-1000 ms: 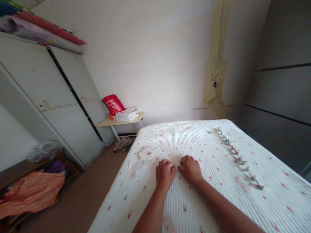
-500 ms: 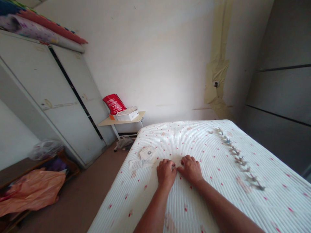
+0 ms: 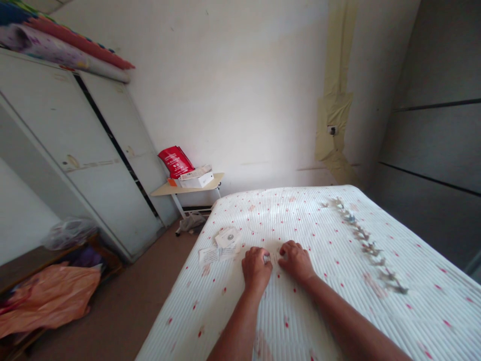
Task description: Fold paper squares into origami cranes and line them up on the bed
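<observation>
My left hand (image 3: 256, 266) and my right hand (image 3: 296, 261) rest close together on the bed. Both are closed, thumbs inward, on a small piece of printed paper (image 3: 275, 257) that shows in the gap between them; most of it is hidden by the fingers. Just left of my left hand lie loose printed paper pieces (image 3: 209, 255), one with a round mark (image 3: 227, 237) on top of the others. Off to the right, a slanting row of several small folded paper figures (image 3: 364, 232), looking like cranes, runs away from me.
The bed has a white ribbed cover (image 3: 240, 321) with red dots. Beyond its far left corner stands a small table (image 3: 161, 189) bearing a red bag (image 3: 176, 161) and a white box (image 3: 203, 179). A grey cabinet (image 3: 97, 175) and an orange plastic bag (image 3: 52, 301) are at left.
My thumbs have drawn slightly apart, and the printed paper between my hands now shows. The loose papers and the row of folded figures have stayed put.
</observation>
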A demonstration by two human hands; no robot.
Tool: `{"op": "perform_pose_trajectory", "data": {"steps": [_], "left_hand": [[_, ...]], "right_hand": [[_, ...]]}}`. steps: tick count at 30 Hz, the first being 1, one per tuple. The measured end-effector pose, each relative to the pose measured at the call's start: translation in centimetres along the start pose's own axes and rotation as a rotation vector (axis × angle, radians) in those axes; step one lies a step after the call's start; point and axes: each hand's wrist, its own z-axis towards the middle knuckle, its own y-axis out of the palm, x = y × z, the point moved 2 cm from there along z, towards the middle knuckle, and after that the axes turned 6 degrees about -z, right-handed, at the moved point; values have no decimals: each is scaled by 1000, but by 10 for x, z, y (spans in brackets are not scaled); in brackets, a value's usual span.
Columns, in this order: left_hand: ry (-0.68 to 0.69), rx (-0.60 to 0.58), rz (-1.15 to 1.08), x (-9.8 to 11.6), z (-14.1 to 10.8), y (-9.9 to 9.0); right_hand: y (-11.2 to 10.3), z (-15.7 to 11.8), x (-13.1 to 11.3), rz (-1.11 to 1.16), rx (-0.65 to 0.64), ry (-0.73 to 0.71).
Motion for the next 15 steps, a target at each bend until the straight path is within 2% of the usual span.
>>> {"op": "perform_pose_trajectory", "data": {"steps": [15], "left_hand": [[-9,-22,2,-2,1,1]], "right_hand": [[1,7,12,88,-74,-56]]}}
